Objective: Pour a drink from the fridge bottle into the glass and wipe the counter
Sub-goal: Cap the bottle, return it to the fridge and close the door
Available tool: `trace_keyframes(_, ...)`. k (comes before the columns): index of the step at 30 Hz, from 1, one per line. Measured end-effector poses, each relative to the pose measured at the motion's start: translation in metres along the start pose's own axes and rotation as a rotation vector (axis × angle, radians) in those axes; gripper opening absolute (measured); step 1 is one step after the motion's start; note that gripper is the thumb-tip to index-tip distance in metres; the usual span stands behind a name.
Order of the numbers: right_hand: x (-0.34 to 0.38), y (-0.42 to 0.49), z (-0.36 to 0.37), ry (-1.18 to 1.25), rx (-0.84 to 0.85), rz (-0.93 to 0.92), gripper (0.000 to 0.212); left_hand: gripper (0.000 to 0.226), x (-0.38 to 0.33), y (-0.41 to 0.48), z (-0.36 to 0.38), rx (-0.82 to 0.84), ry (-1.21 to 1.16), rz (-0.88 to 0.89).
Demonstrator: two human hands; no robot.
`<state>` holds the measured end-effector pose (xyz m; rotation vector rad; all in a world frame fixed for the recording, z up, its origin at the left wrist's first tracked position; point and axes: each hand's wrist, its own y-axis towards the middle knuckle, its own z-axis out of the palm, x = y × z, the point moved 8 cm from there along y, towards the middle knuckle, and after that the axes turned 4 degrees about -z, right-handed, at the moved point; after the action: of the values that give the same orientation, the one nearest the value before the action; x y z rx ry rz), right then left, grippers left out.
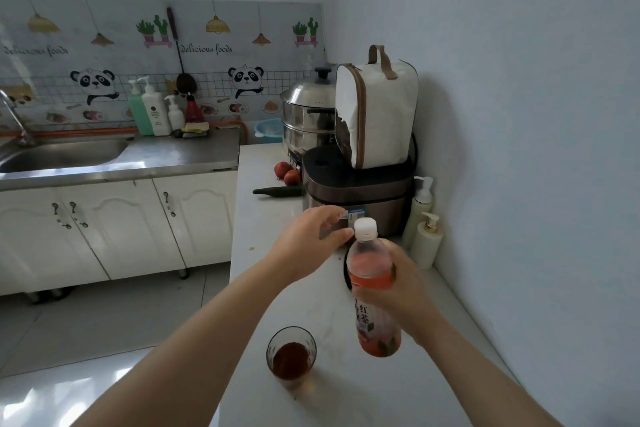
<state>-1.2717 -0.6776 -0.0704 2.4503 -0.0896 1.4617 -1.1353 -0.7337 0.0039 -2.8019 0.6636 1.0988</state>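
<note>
- My right hand (pixel 398 284) is wrapped round the middle of the bottle (pixel 375 302), fingers closed over the label band. The bottle is lifted above the counter (pixel 263 218), not standing on it.
- The bottle's long axis runs nearly upright, with the neck tipped slightly away from me and to the left. Red-orange drink fills the lower body. The white cap (pixel 365 229) sits on the neck.
- My left hand (pixel 311 239) is half open and holds nothing. Thumb and forefinger are spread toward the cap, and one fingertip is just at its left side. I cannot tell whether it is actually touching.
- The relation that matters: the cap lies directly right of the left hand's fingertips, at the top of the axis the right hand steadies. The left hand is clearly the nearer one to the cap.
- The glass (pixel 291 355) stands on the counter, nearer me than the bottle and just to its left. It already holds dark drink low in the bowl.
- My judgement: the pour looks done and the cap is being seen to. Whether it is tight I cannot tell.
- Wiping is not yet done. No cloth is in either hand.
- Beyond the hands, a rice cooker (pixel 356 198) sits on the same counter.
</note>
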Motion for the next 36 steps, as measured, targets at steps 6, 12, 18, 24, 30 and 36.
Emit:
trace_keyframes(6,-0.028,-0.02,-0.051,-0.068,-0.184,0.046,0.074,0.048,-0.007,0.014,0.037,0.122,0.33,0.016)
trace_keyframes(12,-0.032,-0.064,-0.096,-0.198,-0.429,0.149,0.073,0.052,-0.034,0.02,0.08,0.285,0.469,0.21)
trace_keyframes(18,-0.017,-0.154,-0.121,-0.256,-0.763,0.323,0.08,0.048,-0.069,-0.004,0.118,0.4,0.506,0.506)
trace_keyframes(24,0.012,-0.286,-0.121,-0.346,-1.033,0.499,0.08,0.052,-0.109,-0.077,0.159,0.57,0.453,0.789)
trace_keyframes(30,0.057,-0.439,-0.106,-0.424,-1.317,0.703,0.083,0.054,-0.168,-0.203,0.197,0.703,0.453,1.116)
trace_keyframes(36,0.123,-0.587,-0.066,-0.458,-1.612,0.81,0.069,0.054,-0.21,-0.36,0.209,0.829,0.38,1.421)
